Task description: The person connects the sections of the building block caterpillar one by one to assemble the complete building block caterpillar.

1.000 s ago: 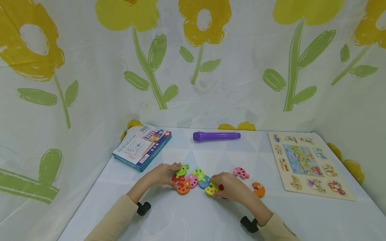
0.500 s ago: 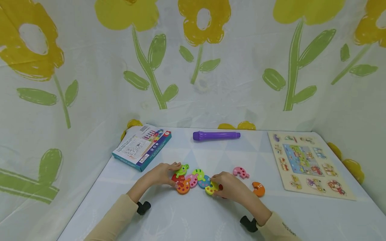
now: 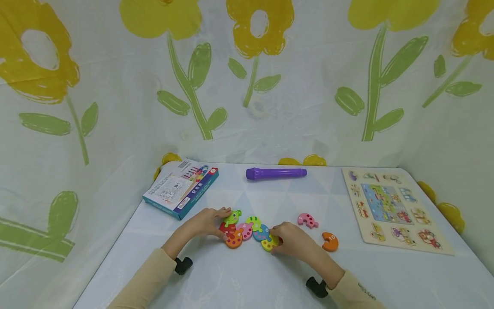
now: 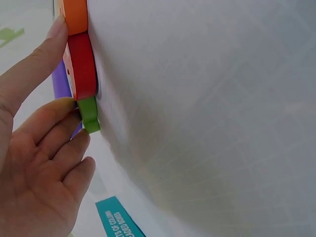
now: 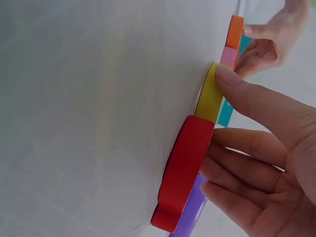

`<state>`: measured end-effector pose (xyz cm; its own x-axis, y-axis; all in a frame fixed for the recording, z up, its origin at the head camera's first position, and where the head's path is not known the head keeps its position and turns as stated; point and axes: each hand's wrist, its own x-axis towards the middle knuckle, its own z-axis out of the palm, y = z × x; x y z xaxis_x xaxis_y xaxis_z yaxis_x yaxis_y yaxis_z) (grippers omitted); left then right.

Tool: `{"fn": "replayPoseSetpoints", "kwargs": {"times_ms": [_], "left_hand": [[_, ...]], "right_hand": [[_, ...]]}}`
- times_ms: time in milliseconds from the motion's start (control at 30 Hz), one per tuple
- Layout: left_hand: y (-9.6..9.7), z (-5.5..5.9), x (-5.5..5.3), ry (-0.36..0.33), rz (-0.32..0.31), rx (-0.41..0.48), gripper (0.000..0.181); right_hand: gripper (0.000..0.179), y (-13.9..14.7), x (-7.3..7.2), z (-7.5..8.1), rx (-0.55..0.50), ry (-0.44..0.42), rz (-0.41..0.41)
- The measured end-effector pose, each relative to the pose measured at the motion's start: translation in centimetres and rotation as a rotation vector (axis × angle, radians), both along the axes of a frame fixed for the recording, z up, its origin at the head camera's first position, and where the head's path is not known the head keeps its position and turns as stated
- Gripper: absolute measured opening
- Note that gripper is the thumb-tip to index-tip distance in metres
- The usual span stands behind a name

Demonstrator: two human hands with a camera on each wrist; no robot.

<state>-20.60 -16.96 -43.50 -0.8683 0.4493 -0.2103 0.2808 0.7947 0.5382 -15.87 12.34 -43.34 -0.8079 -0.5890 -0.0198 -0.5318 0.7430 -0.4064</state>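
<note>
A chain of coloured number puzzle pieces lies on the table. At its left end is a green animal-head piece (image 3: 233,217), then a red puzzle piece (image 3: 228,230), an orange one (image 3: 234,240), pink, green, blue (image 3: 261,232) and yellow (image 3: 270,243). My left hand (image 3: 204,223) holds the red piece, thumb at its orange joint, fingertips at the green head. With thumb and fingers my right hand (image 3: 293,241) pinches the yellow piece. The right wrist view shows another red piece (image 5: 185,165) against the yellow one; the hand hides it in the head view.
A loose pink piece (image 3: 307,220) and an orange piece (image 3: 330,242) lie right of the chain. Behind is a purple stick-shaped object (image 3: 276,173). A teal-edged box (image 3: 180,189) sits back left, a wooden picture puzzle board (image 3: 393,246) at right. Flowered cloth (image 3: 301,86) encloses the table.
My right hand has shifted slightly, and the red bit visible beside its fingers earlier is now covered in the head view. The left hand and the chain stay nearly still.
</note>
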Motion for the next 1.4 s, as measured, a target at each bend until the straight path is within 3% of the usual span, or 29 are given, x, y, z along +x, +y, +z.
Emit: {"fn": "replayPoseSetpoints", "kwargs": {"times_ms": [200, 367, 867, 1400], "left_hand": [[-0.1, -0.2, 0.0, 0.005, -0.004, 0.006, 0.077], [-0.2, -0.3, 0.0, 0.004, -0.014, 0.025, 0.077], [-0.1, -0.1, 0.1, 0.003, -0.008, 0.024, 0.077], [-0.1, -0.4, 0.1, 0.009, 0.006, 0.022, 0.077]], "right_hand": [[0.049, 1.0, -0.3, -0.3, -0.082, -0.033, 0.045], [0.046, 2.2, -0.4, 0.0, -0.090, -0.035, 0.054], [0.048, 4.3, 0.9, 0.2, -0.088, -0.022, 0.012], [0.047, 6.4, 0.9, 0.1, -0.065, -0.051, -0.031]]}}
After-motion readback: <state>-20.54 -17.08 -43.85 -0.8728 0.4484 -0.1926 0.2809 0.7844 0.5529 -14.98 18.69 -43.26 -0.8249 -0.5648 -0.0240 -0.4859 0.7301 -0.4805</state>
